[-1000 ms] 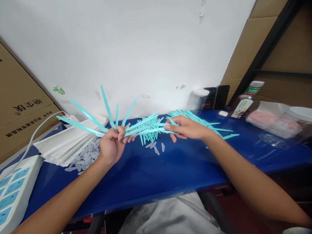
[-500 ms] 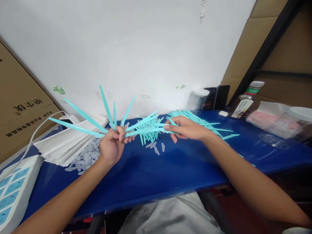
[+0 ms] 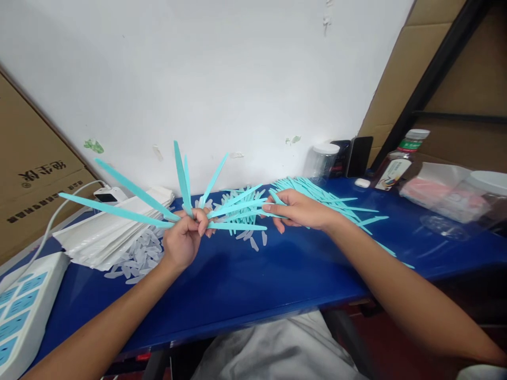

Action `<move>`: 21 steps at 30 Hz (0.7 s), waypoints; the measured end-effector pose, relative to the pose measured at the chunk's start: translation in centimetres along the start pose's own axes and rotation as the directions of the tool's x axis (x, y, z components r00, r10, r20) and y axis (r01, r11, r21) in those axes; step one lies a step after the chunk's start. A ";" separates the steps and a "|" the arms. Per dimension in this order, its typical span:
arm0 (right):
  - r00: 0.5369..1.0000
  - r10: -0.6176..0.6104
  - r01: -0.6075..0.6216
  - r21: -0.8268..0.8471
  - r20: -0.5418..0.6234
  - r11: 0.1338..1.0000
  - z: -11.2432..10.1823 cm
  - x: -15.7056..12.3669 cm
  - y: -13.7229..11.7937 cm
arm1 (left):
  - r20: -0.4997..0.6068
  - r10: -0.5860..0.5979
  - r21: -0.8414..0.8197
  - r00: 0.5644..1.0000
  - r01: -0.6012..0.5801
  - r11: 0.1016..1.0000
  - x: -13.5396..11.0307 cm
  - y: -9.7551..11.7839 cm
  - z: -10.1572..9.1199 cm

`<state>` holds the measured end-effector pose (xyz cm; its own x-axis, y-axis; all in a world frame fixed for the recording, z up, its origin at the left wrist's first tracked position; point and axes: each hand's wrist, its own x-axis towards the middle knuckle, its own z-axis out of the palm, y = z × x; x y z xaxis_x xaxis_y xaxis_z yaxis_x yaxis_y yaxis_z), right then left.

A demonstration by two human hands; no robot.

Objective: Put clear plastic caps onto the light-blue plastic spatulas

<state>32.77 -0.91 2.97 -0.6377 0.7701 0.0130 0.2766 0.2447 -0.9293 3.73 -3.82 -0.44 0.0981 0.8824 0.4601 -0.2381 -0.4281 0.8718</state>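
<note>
My left hand (image 3: 182, 238) is closed round a fan of several long turquoise plastic sticks (image 3: 130, 191) that splay up and out to the left and right. My right hand (image 3: 301, 209) pinches the far end of one turquoise stick (image 3: 273, 203) that reaches toward the left hand. A loose pile of the same sticks (image 3: 243, 208) lies on the blue table (image 3: 253, 279) between the hands. Another heap of sticks (image 3: 317, 191) spreads behind my right wrist. Small clear plastic caps (image 3: 138, 256) are scattered beside my left hand.
A stack of white sleeves (image 3: 106, 232) lies at the left, a white power strip (image 3: 21, 311) at the near left corner. Cardboard boxes (image 3: 35, 174) lean on the wall. Clear jars (image 3: 322, 161), a phone (image 3: 358, 155), a bottle (image 3: 400, 166) and a plastic bag (image 3: 443, 192) sit at the right.
My left hand has tilted the fan, so the left sticks swung lower and further left. The right hand stays on its stick near the pile.
</note>
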 end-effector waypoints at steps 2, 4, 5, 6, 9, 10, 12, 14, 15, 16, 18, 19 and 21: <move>1.000 -0.010 0.010 -0.006 -0.005 1.000 -0.1 0.0 0.0 | 0.020 0.021 0.033 1.000 -0.021 0.999 -0.2 -0.1 0.0; 1.000 -0.006 0.006 -0.006 -0.008 1.000 -0.1 0.0 -0.1 | 0.050 0.061 0.060 0.997 -0.064 0.996 -0.3 -0.2 -0.1; 1.000 0.000 0.000 -0.002 -0.010 1.000 -0.1 0.0 -0.1 | 0.065 0.082 0.070 0.995 -0.086 0.994 -0.4 -0.2 -0.1; 1.000 0.003 -0.003 0.003 -0.009 1.000 -0.1 0.0 -0.1 | 0.077 0.101 0.076 0.992 -0.107 0.991 -0.5 -0.2 -0.2; 1.000 -0.010 0.010 0.014 0.016 1.000 0.2 0.2 0.0 | 0.108 0.111 0.094 0.988 -0.121 0.988 -0.7 -0.2 -0.1; 0.999 -0.020 0.019 0.016 0.028 1.000 0.3 0.3 0.0 | 0.119 0.104 0.104 0.987 -0.117 0.988 -0.8 -0.2 -0.1; 0.998 -0.035 0.035 0.013 0.054 0.999 0.7 0.4 0.0 | 0.127 0.106 0.117 0.986 -0.121 0.986 -0.9 -0.1 -0.1; 0.996 -0.050 0.049 0.022 0.072 0.999 1.1 0.6 0.2 | 0.131 0.115 0.120 0.985 -0.131 0.984 -1.0 -0.1 0.0; 0.995 -0.059 0.057 0.032 0.078 0.998 1.3 0.7 0.3 | 0.136 0.120 0.115 0.983 -0.136 0.984 -1.0 -0.1 0.0; 0.994 -0.068 0.065 0.047 0.082 0.997 1.5 0.8 0.4 | 0.143 0.122 0.110 0.982 -0.138 0.984 -1.1 -0.1 0.0; 0.993 -0.080 0.074 0.073 0.087 0.995 1.9 0.9 0.5 | 0.158 0.125 0.099 0.980 -0.141 0.985 -1.1 0.0 0.1; 0.993 -0.082 0.074 0.080 0.090 0.994 2.0 0.9 0.6 | 0.163 0.127 0.094 0.978 -0.143 0.985 -1.1 0.0 0.1; 0.991 -0.083 0.073 0.092 0.105 0.993 2.2 0.9 0.6 | 0.176 0.112 0.103 0.978 -0.132 0.986 -1.2 0.2 0.2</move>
<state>30.75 -1.32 1.60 -0.7306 0.6809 0.0506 0.1623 0.2452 -0.9558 3.77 -4.95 -0.80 0.2389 0.7807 0.5774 -0.1480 -0.5584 0.8163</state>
